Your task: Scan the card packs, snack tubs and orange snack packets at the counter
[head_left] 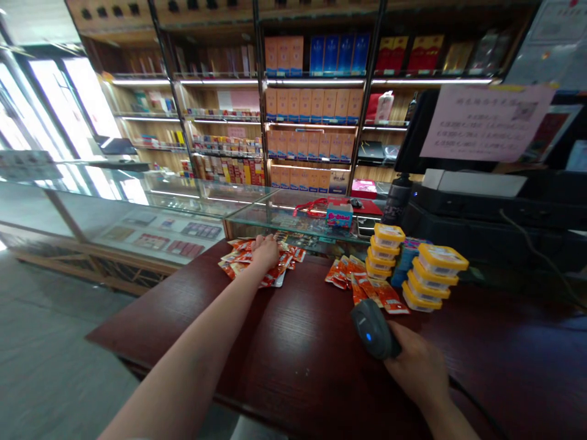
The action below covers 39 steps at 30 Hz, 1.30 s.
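My left hand (266,252) reaches onto a loose pile of orange snack packets (238,267) at the counter's far edge. Its fingers curl down among the packets, and their tips are hidden. In my right hand (420,365) is a dark handheld barcode scanner (375,330) with a lit blue light, its head pointing to the upper left. Just beyond the scanner lie more orange packets (373,292) in a small spread. Behind these stand two stacks of yellow-lidded plastic tubs (383,252), the right stack (431,278) being nearer to me.
A dark red wooden counter (293,342) spreads beneath my arms. Glass display cases (156,226) run along the far side and left. A monitor with a pink paper sign (486,122) stands at right. A small blue box (339,215) sits on the glass; shelves of boxed goods rise behind.
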Motion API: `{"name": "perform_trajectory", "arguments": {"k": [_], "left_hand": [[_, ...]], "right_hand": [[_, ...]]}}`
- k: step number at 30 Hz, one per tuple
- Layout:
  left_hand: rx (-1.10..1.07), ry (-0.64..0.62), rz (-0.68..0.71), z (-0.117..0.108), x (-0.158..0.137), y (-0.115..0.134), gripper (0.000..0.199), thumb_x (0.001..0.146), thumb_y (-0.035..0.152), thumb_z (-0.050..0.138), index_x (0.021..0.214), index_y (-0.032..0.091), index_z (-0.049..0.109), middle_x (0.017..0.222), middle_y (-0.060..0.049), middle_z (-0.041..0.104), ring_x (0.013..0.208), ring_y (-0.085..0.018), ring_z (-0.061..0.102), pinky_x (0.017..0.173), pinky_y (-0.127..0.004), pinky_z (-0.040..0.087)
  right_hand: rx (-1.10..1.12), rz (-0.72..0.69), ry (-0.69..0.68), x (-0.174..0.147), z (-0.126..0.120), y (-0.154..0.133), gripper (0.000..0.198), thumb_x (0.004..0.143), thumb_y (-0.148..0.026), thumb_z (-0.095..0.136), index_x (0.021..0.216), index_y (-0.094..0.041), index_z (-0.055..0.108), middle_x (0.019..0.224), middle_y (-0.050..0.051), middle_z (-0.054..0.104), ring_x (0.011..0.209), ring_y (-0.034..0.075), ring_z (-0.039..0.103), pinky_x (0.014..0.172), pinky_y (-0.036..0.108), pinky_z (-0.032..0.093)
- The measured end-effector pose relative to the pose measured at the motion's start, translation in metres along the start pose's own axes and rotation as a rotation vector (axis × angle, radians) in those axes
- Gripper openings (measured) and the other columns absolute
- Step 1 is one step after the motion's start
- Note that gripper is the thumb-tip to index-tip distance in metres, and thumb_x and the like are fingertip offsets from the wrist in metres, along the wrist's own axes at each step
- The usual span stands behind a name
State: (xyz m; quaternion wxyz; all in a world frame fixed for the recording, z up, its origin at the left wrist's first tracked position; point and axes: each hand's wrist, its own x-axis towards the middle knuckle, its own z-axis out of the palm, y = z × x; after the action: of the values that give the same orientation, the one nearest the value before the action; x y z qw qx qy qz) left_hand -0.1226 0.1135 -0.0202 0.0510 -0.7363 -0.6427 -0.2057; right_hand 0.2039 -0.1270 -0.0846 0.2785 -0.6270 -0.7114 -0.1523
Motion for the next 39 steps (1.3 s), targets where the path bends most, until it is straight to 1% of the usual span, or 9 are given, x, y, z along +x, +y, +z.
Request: {"name": "perform_trajectory", "arguments": {"k": [3,5,10,14,17,19,23,33,39], "left_hand": [[-0.004,0.022,-0.019,-0.004,0.004,-0.002,0.028,0.085,0.016,0.042,0.099,0.011,0.066,0.111,-0.017,0.063,0.105,-0.025,0.058,0.094,-0.037,0.041],[-0.089,0.133,-0.025,-0.01,0.005,-0.002,0.03,0.085,0.014,0.039,0.095,0.01,0.067,0.111,-0.017,0.064,0.106,-0.026,0.058,0.096,-0.038,0.041],[-0.663,0.5,-0.082,-0.021,-0.006,0.009,0.026,0.084,0.021,0.044,0.088,0.012,0.068,0.099,-0.012,0.069,0.096,-0.022,0.063,0.091,-0.037,0.048],[-1.145,0.563,-0.141,-0.013,-0.034,0.031,0.021,0.079,0.033,0.059,0.089,0.015,0.061,0.081,-0.005,0.067,0.079,-0.018,0.066,0.079,-0.034,0.053],[-1.287,0.62,-0.151,0.0,-0.058,0.048,0.039,0.069,0.028,0.071,0.101,0.017,0.052,0.086,-0.003,0.065,0.08,-0.015,0.066,0.078,-0.031,0.054],[-1.23,0.59,-0.096,0.007,-0.071,0.055,0.039,0.071,0.025,0.07,0.104,0.017,0.052,0.089,-0.004,0.064,0.081,-0.015,0.065,0.078,-0.031,0.054],[-0.889,0.535,0.136,0.01,-0.09,0.059,0.005,0.081,0.02,0.06,0.084,0.019,0.062,0.089,-0.004,0.063,0.087,-0.016,0.061,0.083,-0.034,0.051],[-0.599,0.452,0.496,0.027,-0.103,0.061,0.029,0.089,0.013,0.047,0.104,0.025,0.069,0.112,-0.007,0.054,0.106,-0.016,0.054,0.091,-0.034,0.049],[-0.401,0.389,0.498,0.031,-0.102,0.06,0.03,0.092,0.016,0.044,0.11,0.026,0.067,0.116,-0.007,0.055,0.109,-0.017,0.052,0.094,-0.034,0.048]], "right_hand": [[-0.01,0.001,0.008,0.0,0.001,0.0,0.027,0.076,-0.02,0.047,0.097,-0.022,0.063,0.088,0.004,0.073,0.074,0.02,0.068,0.064,0.027,0.046],[-0.011,0.005,0.004,-0.001,0.002,0.001,0.028,0.076,-0.02,0.047,0.098,-0.022,0.063,0.09,0.005,0.073,0.075,0.021,0.068,0.064,0.028,0.047],[0.014,0.008,-0.021,-0.001,0.0,0.001,0.03,0.075,-0.019,0.047,0.101,-0.021,0.062,0.089,0.005,0.072,0.077,0.021,0.068,0.066,0.028,0.047],[0.018,0.014,-0.034,0.0,-0.004,-0.002,0.03,0.075,-0.018,0.047,0.1,-0.021,0.063,0.089,0.005,0.072,0.077,0.021,0.068,0.066,0.029,0.047],[-0.007,0.016,-0.031,-0.001,-0.003,-0.001,0.029,0.075,-0.02,0.048,0.1,-0.021,0.063,0.091,0.006,0.073,0.077,0.021,0.068,0.066,0.029,0.047],[-0.017,0.006,-0.023,-0.002,-0.001,0.002,0.031,0.073,-0.019,0.049,0.1,-0.021,0.063,0.092,0.006,0.073,0.078,0.021,0.068,0.067,0.029,0.048],[-0.026,-0.004,-0.021,-0.003,-0.001,0.003,0.031,0.074,-0.022,0.049,0.101,-0.022,0.064,0.09,0.005,0.073,0.077,0.021,0.068,0.066,0.027,0.047],[0.039,-0.005,-0.085,0.001,-0.01,-0.007,0.028,0.075,-0.022,0.049,0.098,-0.019,0.066,0.094,0.008,0.073,0.081,0.023,0.068,0.069,0.031,0.048],[0.307,0.165,-0.146,0.018,-0.022,-0.022,0.034,0.074,-0.027,0.057,0.106,-0.024,0.065,0.088,0.004,0.074,0.082,0.025,0.069,0.066,0.031,0.049]]}}
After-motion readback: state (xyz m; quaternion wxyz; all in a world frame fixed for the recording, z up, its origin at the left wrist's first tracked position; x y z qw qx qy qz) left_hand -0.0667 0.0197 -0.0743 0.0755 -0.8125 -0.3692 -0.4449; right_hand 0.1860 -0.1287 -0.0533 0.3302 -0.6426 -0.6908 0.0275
